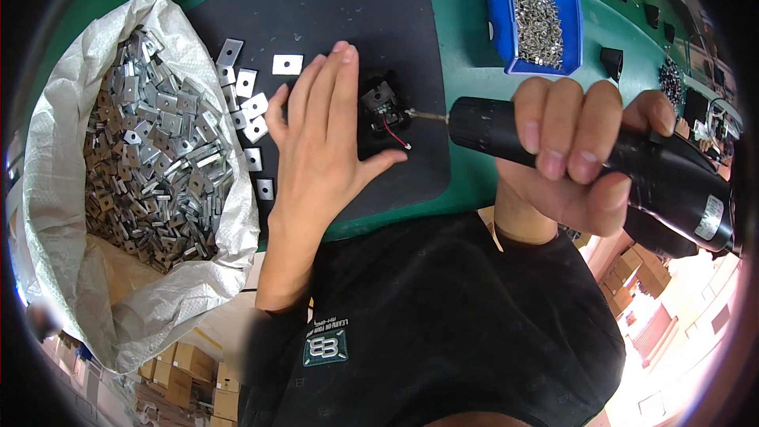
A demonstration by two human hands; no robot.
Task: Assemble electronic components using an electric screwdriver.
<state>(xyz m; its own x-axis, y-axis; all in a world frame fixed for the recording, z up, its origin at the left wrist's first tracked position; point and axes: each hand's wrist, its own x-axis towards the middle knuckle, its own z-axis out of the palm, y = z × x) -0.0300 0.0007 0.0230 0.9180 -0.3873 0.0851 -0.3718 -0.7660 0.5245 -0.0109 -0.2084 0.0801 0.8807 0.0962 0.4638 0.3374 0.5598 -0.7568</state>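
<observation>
Blk part (390,117) sits on the dark mat (379,0), just right of the L hand (320,138) and well left of the R hand (573,146); so L is nearer. R fingers are curled round the blk driver (484,123), a full wrap grip. Driver's long axis runs roughly L–R, rear end a bit lower in view, and its bit (428,115) points left, tip at the part's R side; contact or a hair off, can't tell. Part's own long axis is hard to read, dark on dark. Short red wire (395,136) trails from it toward the person.

L hand is flat, palm down, fingers straight and pointing away from the person, thumb spread out to the right, below the part. No pinch there that I can see; whether the palm presses on the mat, can't tell.

Containers: big wht sack (59,166) on the left, mouth open, loaded w/ holed metal plates (166,138). A few loose plates (287,64) lie betw. sack & L hand. Blue bin (496,16), upper right, holds a heap of small silvery screws (538,28).
</observation>
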